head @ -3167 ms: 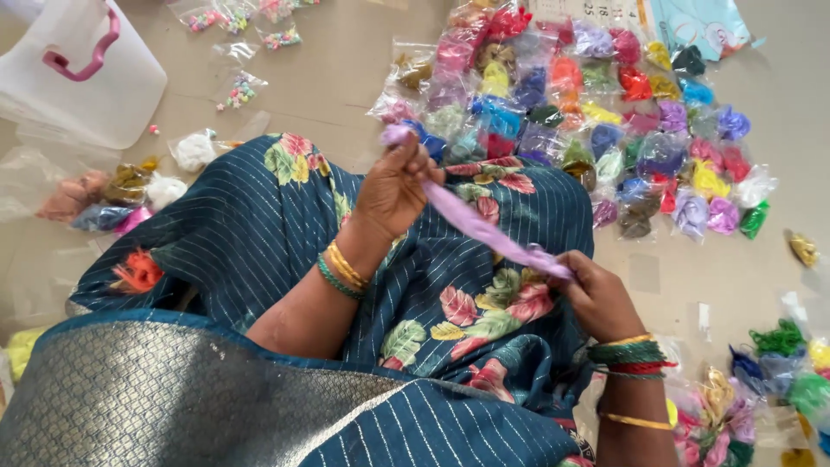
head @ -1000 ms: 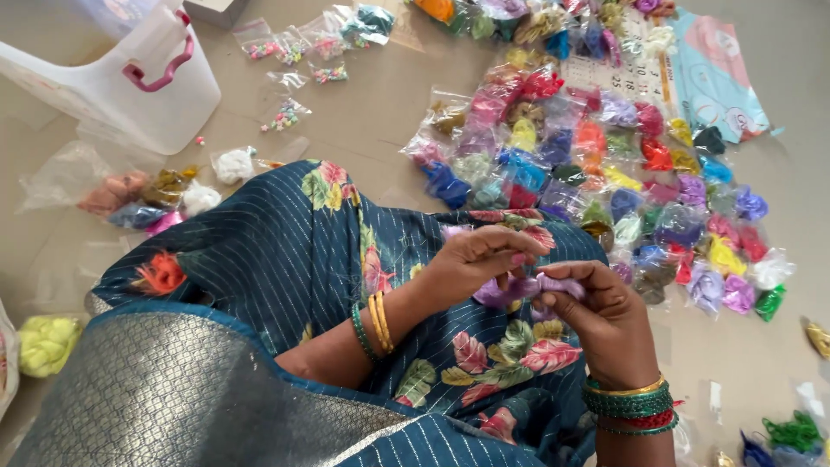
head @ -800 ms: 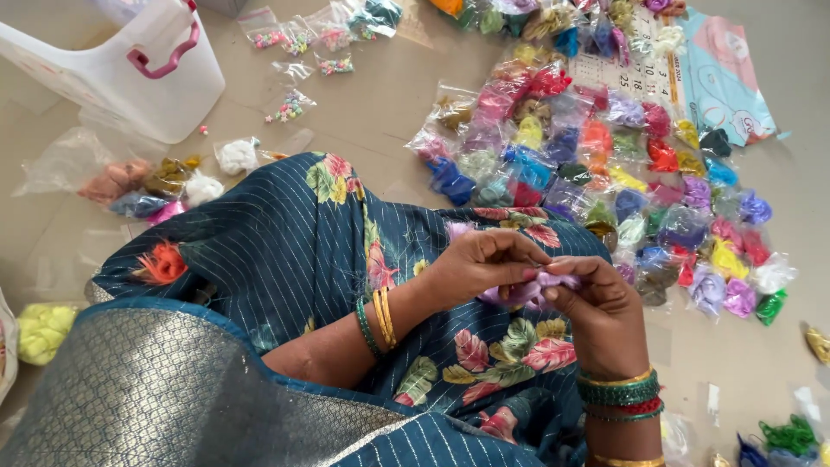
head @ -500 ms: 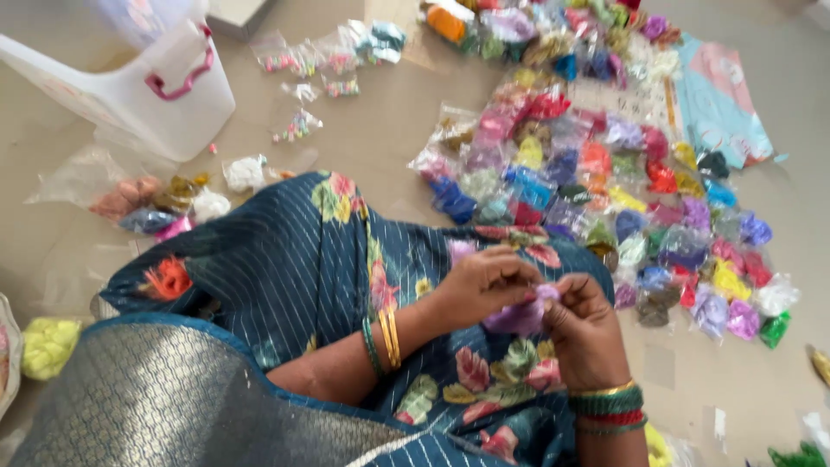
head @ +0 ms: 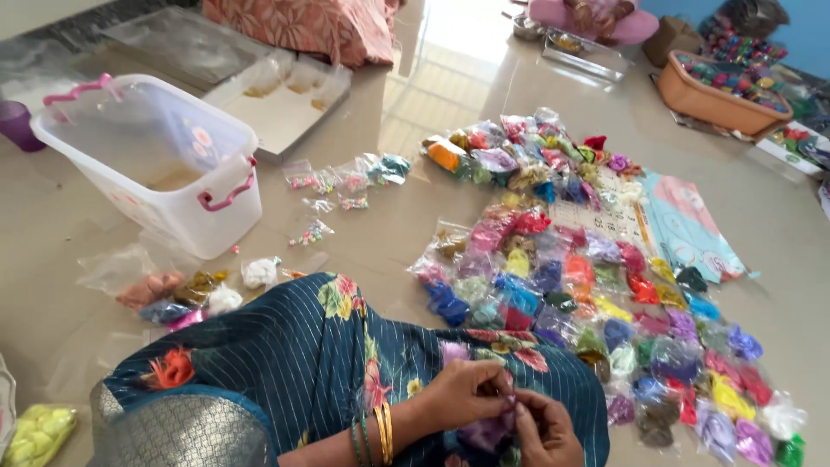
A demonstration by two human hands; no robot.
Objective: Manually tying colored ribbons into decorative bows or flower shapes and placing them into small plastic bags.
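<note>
Floor is crowded with packets [head: 596, 294]; my left hand [head: 467, 393] and right hand [head: 545, 431] pinch the ribbon [head: 484, 431] closed between fingers; it may slip loose.

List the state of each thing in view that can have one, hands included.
Left hand: pinching the purple ribbon.
Right hand: pinching the same ribbon.
Purple ribbon: bunched between both hands.
Clear storage box: open, no lid on it.
Orange basket: filled, upright.
Small bags: spread flat on the floor.
</note>
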